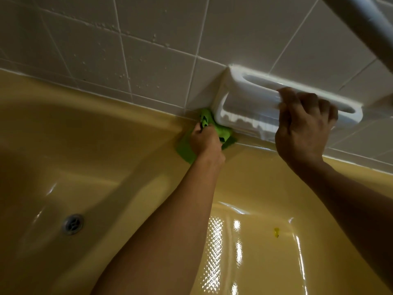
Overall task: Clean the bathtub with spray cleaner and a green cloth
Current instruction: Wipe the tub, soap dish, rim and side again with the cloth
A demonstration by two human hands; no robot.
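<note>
Both arms are bare and reaching forward. The left arm (170,209) comes up from the bottom middle, stretched out pretty much straight, wrist in line with the forearm. The left hand (205,141) has its back to the camera, fingers curled down and bunching up the green cloth (185,151), so you can't really see the fingertips. The right arm (350,199) comes in from the right edge, in shadow, angled up and to the left. The right hand (304,130) is raised higher than the left, back of the hand showing, fingers hooked over the soap dish bar (255,90) and gripping it.
</note>
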